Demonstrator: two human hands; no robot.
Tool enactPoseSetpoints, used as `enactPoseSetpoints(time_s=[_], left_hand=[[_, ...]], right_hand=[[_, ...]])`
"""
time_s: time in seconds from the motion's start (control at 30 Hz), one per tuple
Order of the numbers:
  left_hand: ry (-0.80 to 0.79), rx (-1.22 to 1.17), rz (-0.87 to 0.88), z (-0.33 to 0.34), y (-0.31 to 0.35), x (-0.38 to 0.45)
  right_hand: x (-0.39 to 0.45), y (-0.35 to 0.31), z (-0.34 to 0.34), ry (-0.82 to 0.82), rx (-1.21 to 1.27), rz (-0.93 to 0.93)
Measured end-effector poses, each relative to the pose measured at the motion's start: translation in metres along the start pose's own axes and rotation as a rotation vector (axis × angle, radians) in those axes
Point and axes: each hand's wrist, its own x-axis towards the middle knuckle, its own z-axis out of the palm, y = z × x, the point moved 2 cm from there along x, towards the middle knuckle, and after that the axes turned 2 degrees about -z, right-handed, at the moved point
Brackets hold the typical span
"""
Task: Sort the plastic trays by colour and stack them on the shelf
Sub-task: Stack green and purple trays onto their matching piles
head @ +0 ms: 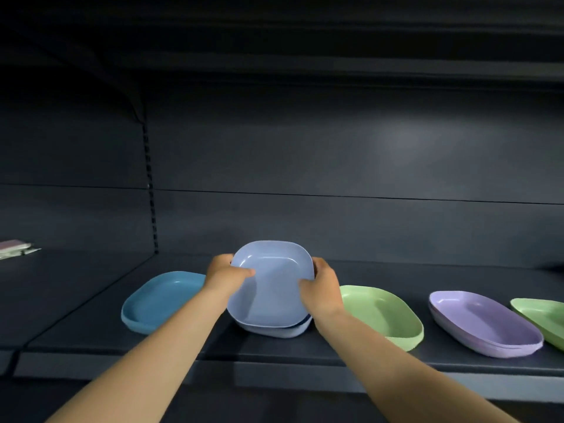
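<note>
Both hands, left hand [227,274] and right hand [320,285], grip opposite rims of the pale blue tray [271,288], tilted over a partly hidden stack [274,329] on the shelf [274,352], while the far-right green tray [546,319] is cut off.

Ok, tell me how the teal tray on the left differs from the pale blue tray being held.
The teal tray is a deeper blue-green; the pale blue tray leans toward lavender. The teal tray lies flat on the shelf with no hand on it, while the pale blue tray is tilted, gripped by the left hand and right hand. The pale blue one sits above other trays; the teal shows none beneath. Both are shallow with rounded corners.
</note>
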Motion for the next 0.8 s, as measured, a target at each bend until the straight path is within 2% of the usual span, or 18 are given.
enactPoseSetpoints(time_s=[0.1, 0.23, 0.3, 0.4, 0.57, 0.8], left_hand=[[-0.033, 0.092, 0.009, 0.007, -0.013, 0.012], [-0.116, 0.187, 0.018, 0.017, -0.031, 0.019], [-0.146, 0.145, -0.002, 0.02, -0.043, 0.018], [-0.105, 0.026, -0.01, 0.019, -0.053, 0.018], [-0.102, -0.004, -0.006, 0.019, -0.058, 0.023], [-0.099, 0.028, -0.022, 0.021, -0.06, 0.031]], right_hand=[[0.007, 0.016, 0.013, 0.031, -0.112, 0.029], [0.0, 0.03, 0.016, 0.117, -0.001, 0.063], [-0.004, 0.037, 0.017, 0.107, 0.045, 0.088], [-0.003, 0.046, 0.019, 0.048, 0.157, 0.151], [0.001, 0.045, 0.016, -0.036, 0.192, 0.162], [0.004, 0.047, 0.02, -0.002, 0.141, 0.128]])
